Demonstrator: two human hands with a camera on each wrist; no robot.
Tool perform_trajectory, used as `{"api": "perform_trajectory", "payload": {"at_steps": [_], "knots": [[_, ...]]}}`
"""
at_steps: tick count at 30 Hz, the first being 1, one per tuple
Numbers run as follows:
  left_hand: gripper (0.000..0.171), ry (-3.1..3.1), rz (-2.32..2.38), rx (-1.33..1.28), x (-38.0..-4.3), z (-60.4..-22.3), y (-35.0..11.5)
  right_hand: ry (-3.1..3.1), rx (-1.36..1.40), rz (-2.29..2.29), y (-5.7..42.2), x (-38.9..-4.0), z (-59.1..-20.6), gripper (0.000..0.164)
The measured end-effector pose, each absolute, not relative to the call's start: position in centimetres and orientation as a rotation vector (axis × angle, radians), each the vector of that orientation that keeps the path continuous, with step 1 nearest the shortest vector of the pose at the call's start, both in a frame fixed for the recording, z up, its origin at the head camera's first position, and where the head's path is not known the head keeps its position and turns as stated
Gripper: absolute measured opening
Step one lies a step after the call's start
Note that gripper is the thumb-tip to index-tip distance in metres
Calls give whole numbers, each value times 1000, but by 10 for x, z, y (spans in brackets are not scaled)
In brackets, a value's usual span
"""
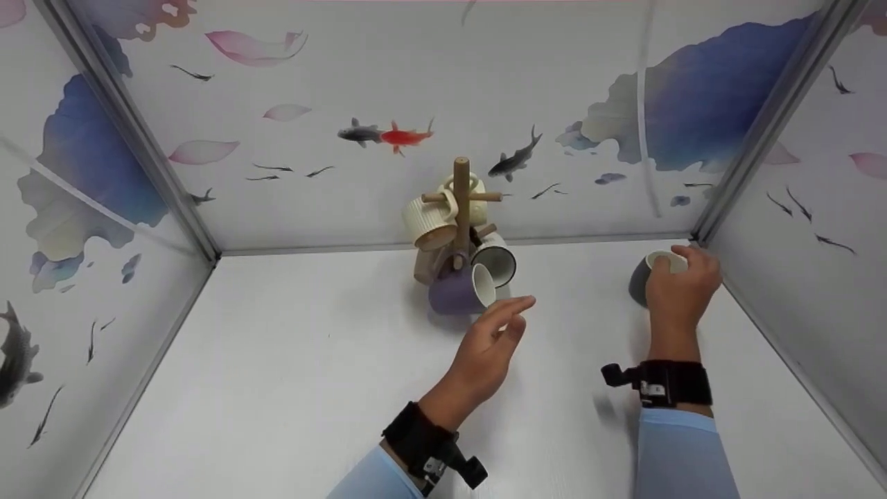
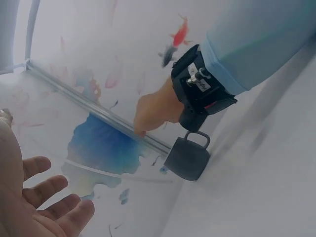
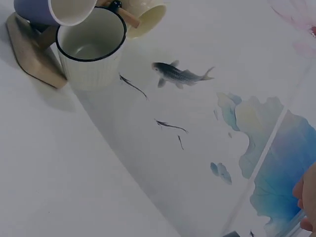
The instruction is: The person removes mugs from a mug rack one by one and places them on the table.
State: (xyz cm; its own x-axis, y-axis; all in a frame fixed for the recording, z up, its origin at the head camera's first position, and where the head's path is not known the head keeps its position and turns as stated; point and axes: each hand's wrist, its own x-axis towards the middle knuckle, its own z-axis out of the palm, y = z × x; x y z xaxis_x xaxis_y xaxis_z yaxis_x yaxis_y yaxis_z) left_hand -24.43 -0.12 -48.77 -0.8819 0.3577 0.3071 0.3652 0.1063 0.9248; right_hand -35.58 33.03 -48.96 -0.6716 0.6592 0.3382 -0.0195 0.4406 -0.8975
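A dark grey mug (image 1: 638, 283) stands on the white table at the far right. My right hand (image 1: 682, 281) is over it with loosely bent fingers, and the thumb overlaps the mug's pale mouth in the head view. From the left wrist, the grey mug (image 2: 187, 159) shows its handle on the wrist side, and the right hand (image 2: 157, 109) appears apart from its body. My left hand (image 1: 485, 353), fingers extended, is just in front of a purple mug (image 1: 454, 291) hanging on a wooden mug tree (image 1: 461, 173).
A ribbed cream mug (image 1: 429, 220) and another cream mug (image 1: 478, 202) hang on the upper pegs. Lower down hangs a white mug with a dark rim (image 1: 495, 260). Patterned panels (image 1: 416, 69) with metal corner strips enclose the table (image 1: 277, 388) at the back and sides.
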Motion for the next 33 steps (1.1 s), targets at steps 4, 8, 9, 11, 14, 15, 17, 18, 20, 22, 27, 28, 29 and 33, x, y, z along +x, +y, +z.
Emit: {"api": "perform_trajectory", "payload": {"at_steps": [4,8,9,11,14,15,17,18,20,22,27,28,29,33], "knots": [[62,-2296,-1901,-710,-249,-482,-11,-2032,-503,1325,311,-359,-487,36],[53,-2300,-1845,-620,-255,-482,-19,-2067,-452,1400,289,-363,-490,37],[51,-2297,-1841,-594,-257,-482,-21,-2069,-419,1417,284,-364,-491,36],[48,-2284,-1825,-533,-260,-481,-24,-2089,-379,1465,274,-365,-492,36],[43,-2225,-1818,-440,-265,-480,-28,-2126,-301,1527,260,-366,-492,36],[42,-2199,-1812,-402,-267,-479,-30,-2140,-272,1548,256,-366,-492,37],[43,-2151,-1808,-311,-270,-480,-32,-2161,-200,1609,247,-366,-492,37],[44,-2130,-1810,-259,-271,-481,-34,-2170,-155,1644,243,-366,-493,38],[45,-2089,-1811,-154,-275,-483,-37,-2197,-61,1716,234,-365,-494,40],[47,-2047,-1822,-67,-279,-487,-41,-2237,42,1785,225,-365,-496,41],[45,-2000,-1862,58,-291,-496,-50,-2423,266,1773,203,-363,-502,46],[44,-2000,-1866,76,-294,-498,-51,-2453,299,1760,198,-362,-503,48],[44,-2002,-1869,95,-295,-500,-53,-2479,332,1751,195,-361,-504,49],[43,-2039,-1848,177,-302,-507,-56,-2588,434,1687,183,-358,-508,57]]}}
